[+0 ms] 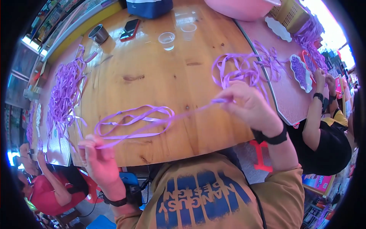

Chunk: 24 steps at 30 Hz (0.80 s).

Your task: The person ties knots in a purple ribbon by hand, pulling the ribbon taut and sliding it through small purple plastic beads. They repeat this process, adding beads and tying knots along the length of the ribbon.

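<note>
A purple ribbon (183, 115) runs stretched above the wooden table between my two hands. Its one end part is pinched in the closed fingers of my left hand (98, 160), at the table's near left edge. My right hand (249, 105), higher and to the right, pinches it between thumb and fingers, with a short purple piece showing at the fingertips. Under the stretched ribbon lie loose purple ribbon loops (164, 108) on the table. Just beyond my right hand is a tangled heap of purple ribbon (240, 65).
A big bundle of purple ribbons (65, 95) lies at the left. Farther back stand a metal cup (98, 34), a phone (130, 30), clear plastic cups (167, 40), a blue bag (149, 8) and a pink basin (240, 8). Co-workers sit left and right; one's hands (325, 80) are near a white tray (300, 73).
</note>
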Tool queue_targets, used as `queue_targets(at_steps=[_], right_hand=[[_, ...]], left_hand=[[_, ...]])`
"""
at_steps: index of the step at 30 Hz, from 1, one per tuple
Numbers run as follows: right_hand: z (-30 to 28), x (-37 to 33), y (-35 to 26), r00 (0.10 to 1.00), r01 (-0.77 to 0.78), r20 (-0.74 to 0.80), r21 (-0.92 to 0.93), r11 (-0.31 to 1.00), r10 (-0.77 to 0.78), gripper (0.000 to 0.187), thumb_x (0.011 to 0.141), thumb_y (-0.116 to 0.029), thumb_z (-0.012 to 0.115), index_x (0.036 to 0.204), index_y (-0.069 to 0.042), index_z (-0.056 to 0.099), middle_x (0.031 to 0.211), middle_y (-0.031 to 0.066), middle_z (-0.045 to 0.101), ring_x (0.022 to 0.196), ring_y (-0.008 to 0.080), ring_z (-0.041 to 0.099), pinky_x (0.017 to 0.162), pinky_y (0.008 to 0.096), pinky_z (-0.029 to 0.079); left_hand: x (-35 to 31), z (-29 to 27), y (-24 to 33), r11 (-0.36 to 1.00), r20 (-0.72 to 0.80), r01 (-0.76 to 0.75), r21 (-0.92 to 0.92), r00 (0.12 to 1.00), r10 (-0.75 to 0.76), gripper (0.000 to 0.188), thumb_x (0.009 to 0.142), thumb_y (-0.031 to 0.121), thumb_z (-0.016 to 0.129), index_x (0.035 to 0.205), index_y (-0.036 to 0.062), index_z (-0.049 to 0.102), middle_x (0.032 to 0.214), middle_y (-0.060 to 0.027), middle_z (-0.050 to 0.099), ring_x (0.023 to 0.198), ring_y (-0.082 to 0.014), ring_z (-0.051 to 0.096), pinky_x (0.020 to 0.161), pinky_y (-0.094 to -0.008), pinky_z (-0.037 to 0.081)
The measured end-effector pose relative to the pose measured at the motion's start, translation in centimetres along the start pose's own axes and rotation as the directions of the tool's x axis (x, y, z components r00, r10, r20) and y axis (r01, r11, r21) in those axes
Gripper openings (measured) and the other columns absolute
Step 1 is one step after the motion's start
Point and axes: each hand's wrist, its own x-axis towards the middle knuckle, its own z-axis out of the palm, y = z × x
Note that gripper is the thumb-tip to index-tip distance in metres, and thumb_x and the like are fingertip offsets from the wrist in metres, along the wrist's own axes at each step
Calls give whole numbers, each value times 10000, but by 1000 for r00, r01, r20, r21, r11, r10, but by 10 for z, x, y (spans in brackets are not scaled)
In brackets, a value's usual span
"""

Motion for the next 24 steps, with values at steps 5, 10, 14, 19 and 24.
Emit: queue_targets(at_steps=[5,10,14,19,24], right_hand=[[-21,7,-31,950,-301,17,318,899,312,168,808,-37,582,971,-6,609,829,13,589,750,55,528,678,189,421],[-42,3,-31,962,-242,-52,300,923,269,156,809,-29,567,958,4,596,812,6,593,670,30,510,609,161,397],[-62,-1,-27,960,-69,-224,383,921,165,203,835,-112,571,986,24,571,732,-30,528,612,16,430,543,163,323],[-88,-14,-25,881,-65,-443,232,970,165,173,872,-100,543,1013,-11,590,815,-42,560,606,-15,374,536,137,297],[-63,-26,-32,823,-330,-481,-837,437,-301,225,818,-93,560,1028,-15,581,964,107,584,929,221,541,828,320,412]], left_hand=[[-5,-47,4,987,-186,-42,-152,982,13,106,926,166,473,878,75,495,847,-36,512,515,-66,329,475,-218,286],[-7,-78,6,970,-163,-52,-237,987,13,154,930,180,469,927,45,543,875,-35,543,537,-67,328,498,-219,292],[-7,-95,5,969,-213,-27,-247,977,-27,169,929,184,470,929,32,545,886,-36,562,540,-64,337,497,-221,296],[-8,-81,3,991,-312,23,-134,948,-64,150,915,174,492,897,32,537,822,-24,538,542,-64,345,497,-214,299],[-12,-12,-1,936,3,275,219,959,-282,74,799,78,605,739,36,591,779,-39,533,591,-99,429,535,-211,333]])
